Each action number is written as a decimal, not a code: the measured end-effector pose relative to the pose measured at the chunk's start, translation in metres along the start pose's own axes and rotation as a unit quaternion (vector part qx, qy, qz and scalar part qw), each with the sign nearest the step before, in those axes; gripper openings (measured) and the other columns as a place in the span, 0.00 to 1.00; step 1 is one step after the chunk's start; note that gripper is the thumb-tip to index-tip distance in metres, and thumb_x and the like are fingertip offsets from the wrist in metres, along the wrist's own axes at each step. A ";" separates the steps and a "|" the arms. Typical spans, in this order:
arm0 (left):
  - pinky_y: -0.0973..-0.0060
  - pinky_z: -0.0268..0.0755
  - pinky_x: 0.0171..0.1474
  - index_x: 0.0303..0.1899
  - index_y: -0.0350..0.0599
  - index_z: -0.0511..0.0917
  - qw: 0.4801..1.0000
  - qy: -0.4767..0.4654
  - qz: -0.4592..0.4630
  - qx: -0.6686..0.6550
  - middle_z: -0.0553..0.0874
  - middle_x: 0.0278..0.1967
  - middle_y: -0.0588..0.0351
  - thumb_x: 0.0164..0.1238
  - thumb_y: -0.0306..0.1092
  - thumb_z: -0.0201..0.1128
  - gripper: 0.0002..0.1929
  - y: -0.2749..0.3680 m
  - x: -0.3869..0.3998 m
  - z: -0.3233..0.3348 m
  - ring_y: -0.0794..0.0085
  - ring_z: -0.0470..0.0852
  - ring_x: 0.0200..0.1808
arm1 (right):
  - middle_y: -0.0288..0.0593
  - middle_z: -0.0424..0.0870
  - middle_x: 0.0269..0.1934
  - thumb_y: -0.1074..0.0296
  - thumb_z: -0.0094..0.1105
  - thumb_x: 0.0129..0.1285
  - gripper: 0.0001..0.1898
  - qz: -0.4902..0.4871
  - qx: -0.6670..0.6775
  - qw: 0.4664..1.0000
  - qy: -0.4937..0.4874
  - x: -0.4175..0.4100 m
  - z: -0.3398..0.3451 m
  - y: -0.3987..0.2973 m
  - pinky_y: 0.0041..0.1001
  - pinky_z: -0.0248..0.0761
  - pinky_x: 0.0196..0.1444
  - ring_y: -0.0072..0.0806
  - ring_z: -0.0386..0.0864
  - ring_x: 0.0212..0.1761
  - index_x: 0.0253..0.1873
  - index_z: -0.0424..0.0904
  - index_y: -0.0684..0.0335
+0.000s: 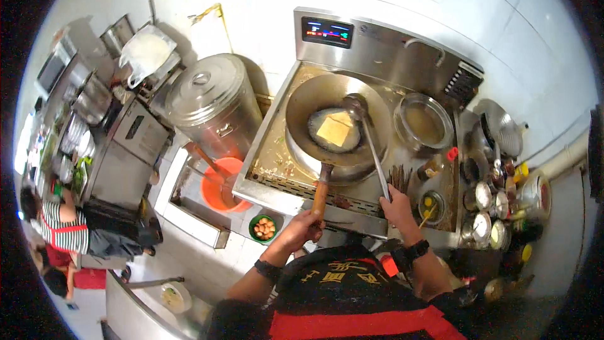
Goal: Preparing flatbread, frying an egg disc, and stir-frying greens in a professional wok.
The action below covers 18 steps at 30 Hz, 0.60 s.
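My left hand (306, 230) is closed around the wooden handle (323, 186) of a large metal wok (302, 104) on the stove. In the bottom of the wok, flat yellow square pieces of food (333, 133) overlap in a shallow pool of liquid. My right hand (400, 210) grips the long metal handle of a ladle (375, 156). The ladle's dark bowl rests against or hovers over the wok's inner right side; I cannot tell which. Right of the wok stands a metal basin (423, 122) of brownish liquid.
A bowl of egg yolks (429, 203) and a red-capped bottle (434, 167) stand right, beside several seasoning containers (482, 226). To the left are a lidded stockpot (212, 99), an orange bucket (212, 189) and a green bowl of eggs (262, 228). Other people (66, 226) are far left.
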<state>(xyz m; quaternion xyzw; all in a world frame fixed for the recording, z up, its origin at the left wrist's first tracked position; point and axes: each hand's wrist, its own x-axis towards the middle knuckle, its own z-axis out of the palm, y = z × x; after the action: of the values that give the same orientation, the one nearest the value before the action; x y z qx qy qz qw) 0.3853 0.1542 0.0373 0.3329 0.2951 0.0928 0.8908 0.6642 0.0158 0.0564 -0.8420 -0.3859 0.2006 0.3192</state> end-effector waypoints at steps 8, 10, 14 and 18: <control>0.72 0.71 0.26 0.43 0.40 0.72 0.997 0.016 -0.058 0.040 0.80 0.29 0.53 0.73 0.44 0.53 0.15 0.018 0.007 -0.001 0.69 0.78 0.23 | 0.56 0.80 0.40 0.67 0.54 0.61 0.26 -0.040 -0.253 0.966 0.016 0.003 0.030 0.029 0.46 0.76 0.40 0.54 0.80 0.37 0.65 0.67 0.62; 0.71 0.71 0.27 0.44 0.40 0.71 0.995 0.022 -0.056 0.079 0.79 0.30 0.53 0.73 0.43 0.53 0.14 0.027 0.006 0.012 0.69 0.77 0.23 | 0.57 0.80 0.38 0.64 0.55 0.63 0.23 -0.116 -0.118 0.983 0.077 -0.005 0.028 0.036 0.47 0.75 0.38 0.54 0.80 0.35 0.62 0.68 0.64; 0.78 0.78 0.36 0.55 0.32 0.71 0.943 0.067 -0.051 0.323 0.83 0.43 0.50 0.74 0.41 0.53 0.19 0.053 0.002 0.006 0.71 0.85 0.39 | 0.63 0.78 0.44 0.56 0.54 0.65 0.29 0.011 -0.039 0.998 0.042 -0.031 -0.020 0.068 0.48 0.74 0.45 0.55 0.80 0.40 0.64 0.65 0.70; 0.75 0.75 0.45 0.64 0.32 0.67 0.903 0.094 0.092 0.410 0.83 0.47 0.51 0.72 0.41 0.57 0.26 0.112 0.028 0.041 0.72 0.82 0.42 | 0.61 0.81 0.36 0.57 0.59 0.62 0.27 0.206 -0.165 0.954 0.140 -0.059 -0.042 0.142 0.47 0.74 0.42 0.58 0.80 0.39 0.59 0.68 0.70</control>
<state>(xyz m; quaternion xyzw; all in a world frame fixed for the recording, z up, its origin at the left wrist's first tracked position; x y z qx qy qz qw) 0.4358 0.2275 0.1215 0.6839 0.3576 0.0761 0.6313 0.7266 -0.1166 -0.0063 -0.9638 -0.1833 0.0754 0.1786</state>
